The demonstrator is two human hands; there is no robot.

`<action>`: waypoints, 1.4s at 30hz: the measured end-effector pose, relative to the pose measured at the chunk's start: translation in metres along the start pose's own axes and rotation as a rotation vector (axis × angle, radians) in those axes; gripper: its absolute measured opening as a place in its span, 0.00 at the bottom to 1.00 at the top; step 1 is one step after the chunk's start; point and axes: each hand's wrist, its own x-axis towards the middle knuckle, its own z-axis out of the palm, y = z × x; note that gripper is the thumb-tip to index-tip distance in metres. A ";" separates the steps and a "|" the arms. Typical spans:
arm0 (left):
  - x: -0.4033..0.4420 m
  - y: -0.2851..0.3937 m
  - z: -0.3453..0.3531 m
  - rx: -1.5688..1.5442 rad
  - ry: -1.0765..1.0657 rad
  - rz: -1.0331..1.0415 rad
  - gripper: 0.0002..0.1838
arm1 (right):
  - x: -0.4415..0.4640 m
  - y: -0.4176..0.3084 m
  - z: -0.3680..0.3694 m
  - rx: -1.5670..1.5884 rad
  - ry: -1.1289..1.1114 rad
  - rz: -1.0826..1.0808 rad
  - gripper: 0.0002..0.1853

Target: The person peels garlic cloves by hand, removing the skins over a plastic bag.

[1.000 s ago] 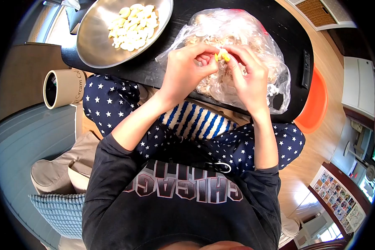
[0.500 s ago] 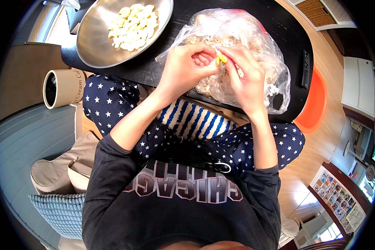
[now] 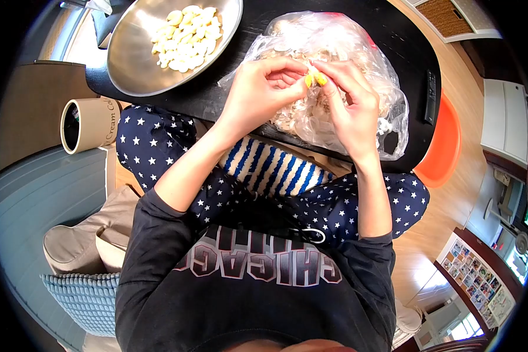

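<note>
My left hand (image 3: 258,91) and my right hand (image 3: 353,105) meet fingertip to fingertip above a clear plastic bag (image 3: 387,94). Pinched between them is a small pale piece (image 3: 312,70), perhaps a garlic clove, mostly covered by the fingers. Both thumbnails look yellow. Papery whitish and tan skins (image 3: 290,117) fill the bag beneath my hands. A metal bowl (image 3: 129,58) at the upper left holds a heap of pale peeled cloves (image 3: 188,41).
The bowl and bag stand on a black table (image 3: 214,105). A dark remote (image 3: 430,97) lies at its right edge, beside an orange object (image 3: 446,141). A cream-coloured bin (image 3: 100,122) stands left of the table, and a striped cloth item (image 3: 276,170) is below it.
Both hands stay over the bag with small finger movements. The fingertips have shifted slightly, and the thumbs are now side by side under the pale piece.
</note>
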 end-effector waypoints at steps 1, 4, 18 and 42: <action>0.000 0.001 0.000 -0.005 0.000 0.004 0.10 | 0.000 0.000 0.000 -0.010 0.000 -0.009 0.14; 0.000 0.000 -0.001 -0.011 -0.005 0.005 0.10 | 0.001 0.001 0.002 -0.055 0.028 -0.082 0.13; -0.001 0.007 0.000 0.156 -0.006 0.036 0.10 | 0.001 0.011 0.006 0.270 0.113 0.093 0.09; -0.001 0.001 0.002 -0.037 -0.001 -0.021 0.12 | -0.004 0.010 0.014 0.266 0.193 0.117 0.09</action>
